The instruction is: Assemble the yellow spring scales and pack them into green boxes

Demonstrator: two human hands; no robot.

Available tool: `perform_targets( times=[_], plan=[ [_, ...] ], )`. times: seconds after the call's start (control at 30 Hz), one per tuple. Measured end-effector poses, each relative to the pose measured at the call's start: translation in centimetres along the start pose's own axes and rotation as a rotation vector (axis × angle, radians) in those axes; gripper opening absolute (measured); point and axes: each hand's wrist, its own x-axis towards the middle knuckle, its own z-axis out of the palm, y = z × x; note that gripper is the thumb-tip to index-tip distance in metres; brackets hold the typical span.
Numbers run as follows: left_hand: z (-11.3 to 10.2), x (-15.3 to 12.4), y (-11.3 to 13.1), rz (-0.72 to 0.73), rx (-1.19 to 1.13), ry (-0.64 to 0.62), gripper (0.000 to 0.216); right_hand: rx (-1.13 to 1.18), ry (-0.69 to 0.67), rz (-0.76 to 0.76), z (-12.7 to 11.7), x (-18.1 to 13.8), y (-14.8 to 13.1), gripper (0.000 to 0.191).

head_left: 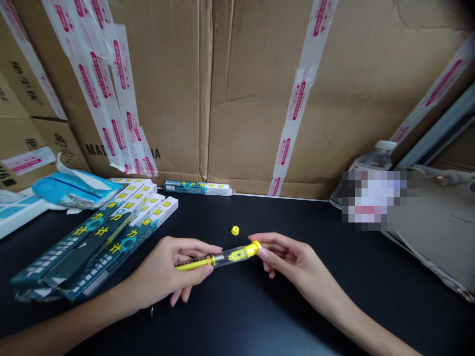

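Note:
Both hands hold a tubular spring scale (232, 255), a clear tube with yellow parts and a metal-coloured section inside. My left hand (168, 264) is wrapped round its left part, thumb and index finger along the tube. My right hand (287, 254) pinches the yellow cap (254, 248) at the right end between thumb and fingers. The cap is at the tube's end; whether it is fully seated I cannot tell. A small yellow ring-shaped cap (235, 231) lies on the black table just beyond the tube. My left fingers hide part of the scale.
Several spring scale boxes (122, 237) are piled at left, beside a blue packet (76, 188). Another box (198, 188) lies against the cardboard wall (252, 99). A plastic bottle (384, 153) and a grey-beige bag (434, 217) stand at right on the black table (237, 316).

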Motion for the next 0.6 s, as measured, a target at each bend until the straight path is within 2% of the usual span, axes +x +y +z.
perform_targets(
  times=[0.23,0.6],
  plan=[
    [0.03,-0.06,-0.05,-0.013,0.03,0.008,0.042,-0.016,-0.028,-0.004,-0.14,0.08,0.27,0.044],
    [-0.03,-0.35,-0.41,0.047,-0.016,-0.011,0.043,-0.039,-0.068,-0.007,-0.21,0.1,0.24,0.044]
  ],
)
